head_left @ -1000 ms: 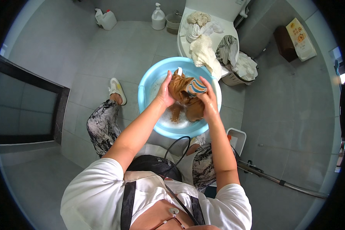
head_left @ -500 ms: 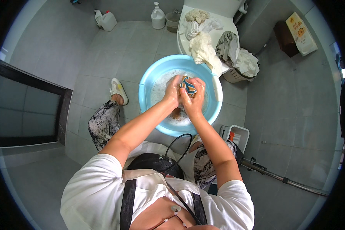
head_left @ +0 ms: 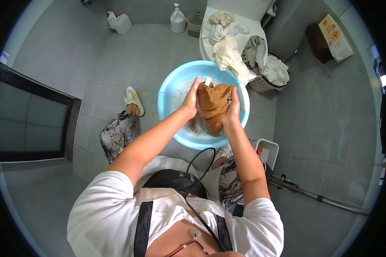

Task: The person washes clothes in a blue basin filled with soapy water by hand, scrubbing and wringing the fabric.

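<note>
Nearest the camera, a person's white short-sleeved top with dark straps fills the lower edge, and a thin black cable (head_left: 200, 171) loops up from the chest over a black pouch at the lap. The knees, in black-and-white patterned trousers, spread to either side, and a foot in a pale slipper (head_left: 134, 100) rests on the grey tiled floor (head_left: 128, 55) to the left. Just beside the right knee stands a small white plastic basket (head_left: 268, 150), and a long metal pole (head_left: 317, 198) lies on the tiles further right.

Both forearms reach forward over a round light-blue plastic basin (head_left: 166, 103) of sudsy water, set on the floor between the feet. The left hand (head_left: 190, 100) presses flat against the left side of a wet, orange-brown cloth garment (head_left: 213, 105), fingers extended and together rather than curled. The right hand (head_left: 233, 108) cups the garment's right side, fingers bent lightly around the fabric. The garment is held bunched between the two palms, lifted partly above the foam, a small white tag at its top edge.

Beyond the basin, a white toilet (head_left: 248, 30) carries a heap of cream and white laundry (head_left: 227, 43), with more crumpled cloth in a bin at its right. Two white plastic bottles (head_left: 120, 22) stand along the far wall, and a brown box sits in the far right corner.
</note>
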{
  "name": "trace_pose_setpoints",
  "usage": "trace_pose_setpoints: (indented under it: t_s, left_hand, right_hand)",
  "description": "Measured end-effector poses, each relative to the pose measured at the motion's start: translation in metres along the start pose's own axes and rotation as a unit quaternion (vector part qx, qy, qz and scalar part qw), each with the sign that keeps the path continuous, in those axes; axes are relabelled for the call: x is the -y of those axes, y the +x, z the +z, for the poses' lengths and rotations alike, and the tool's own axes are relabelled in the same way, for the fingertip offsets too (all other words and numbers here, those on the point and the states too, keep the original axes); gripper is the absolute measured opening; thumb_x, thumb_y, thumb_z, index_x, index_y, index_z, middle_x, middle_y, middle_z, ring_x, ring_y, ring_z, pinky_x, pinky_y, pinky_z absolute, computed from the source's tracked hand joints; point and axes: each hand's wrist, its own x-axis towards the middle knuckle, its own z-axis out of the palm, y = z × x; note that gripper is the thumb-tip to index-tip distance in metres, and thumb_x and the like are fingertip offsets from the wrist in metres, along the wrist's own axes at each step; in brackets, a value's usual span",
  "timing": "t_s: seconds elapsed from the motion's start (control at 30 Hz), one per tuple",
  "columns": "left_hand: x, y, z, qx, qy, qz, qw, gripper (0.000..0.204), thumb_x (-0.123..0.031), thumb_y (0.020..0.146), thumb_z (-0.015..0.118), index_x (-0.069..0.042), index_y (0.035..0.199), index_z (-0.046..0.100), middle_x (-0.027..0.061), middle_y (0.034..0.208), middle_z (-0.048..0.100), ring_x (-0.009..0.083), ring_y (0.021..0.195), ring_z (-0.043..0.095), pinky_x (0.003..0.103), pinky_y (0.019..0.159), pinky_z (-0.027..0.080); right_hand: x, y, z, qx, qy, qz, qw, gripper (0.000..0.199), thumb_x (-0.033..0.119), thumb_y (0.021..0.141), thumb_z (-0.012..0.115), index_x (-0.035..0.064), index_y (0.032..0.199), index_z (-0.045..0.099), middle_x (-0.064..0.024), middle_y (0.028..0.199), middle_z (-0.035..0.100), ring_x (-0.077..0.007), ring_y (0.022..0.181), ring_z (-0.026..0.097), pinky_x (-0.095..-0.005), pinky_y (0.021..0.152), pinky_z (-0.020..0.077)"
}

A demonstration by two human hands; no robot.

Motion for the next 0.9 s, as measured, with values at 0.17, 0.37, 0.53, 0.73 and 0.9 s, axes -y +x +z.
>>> trace_pose_setpoints:
  t_s: [0.17,0.37,0.53,0.73,0.9]
  left_hand:
    - [-0.005,-0.014,-0.016,-0.001,-0.063,-0.144,0.988,0.050,-0.049,0.085,0.043,-0.007,0.111,0.049,0.0069,0.109,0.052,0.0230,0.099,0.050,0.042,0.088,0.038]
    - [-0.012,-0.020,0.000,0.008,-0.121,-0.122,0.985,0.040,-0.037,0.082,0.054,-0.007,0.108,0.053,0.0101,0.114,0.053,0.0248,0.107,0.049,0.042,0.093,0.037]
    - [-0.036,-0.033,0.003,-0.038,-0.034,-0.006,0.999,0.035,-0.034,0.081,0.057,-0.008,0.103,0.052,0.0068,0.107,0.055,0.0222,0.098,0.054,0.040,0.089,0.041]
    - [-0.030,-0.041,0.011,0.054,0.191,0.025,0.980,0.022,-0.025,0.085,0.054,-0.017,0.105,0.050,-0.0018,0.089,0.051,0.0016,0.064,0.044,0.015,0.045,0.029]
    - [-0.020,-0.035,0.011,0.115,0.147,-0.038,0.982,0.025,-0.017,0.086,0.050,-0.009,0.109,0.048,0.0027,0.093,0.055,0.0043,0.066,0.046,0.018,0.053,0.040]
  right_hand:
    - [0.003,0.014,-0.030,0.031,0.015,0.010,0.999,0.052,0.048,0.088,0.037,0.0051,0.114,0.046,-0.0133,0.113,0.052,-0.0282,0.101,0.052,-0.0413,0.088,0.0417]
    - [0.002,0.013,-0.037,0.008,-0.194,0.009,0.981,0.053,0.046,0.085,0.045,0.0034,0.116,0.045,-0.0125,0.114,0.051,-0.0264,0.105,0.050,-0.0377,0.089,0.0393]
    - [0.015,0.009,-0.035,0.020,-0.624,-0.266,0.735,0.047,0.030,0.083,0.054,0.0038,0.120,0.043,-0.0146,0.117,0.048,-0.0227,0.106,0.048,-0.0329,0.090,0.0373]
    - [0.014,-0.003,-0.021,0.148,-0.468,-0.125,0.862,0.054,0.017,0.079,0.060,0.0052,0.125,0.035,-0.0135,0.113,0.051,-0.0179,0.104,0.048,-0.0308,0.086,0.0408]
    - [0.002,0.010,-0.038,0.114,-0.509,-0.133,0.843,0.046,0.016,0.075,0.065,0.0002,0.113,0.045,-0.0114,0.101,0.056,-0.0178,0.095,0.052,-0.0302,0.081,0.0419]
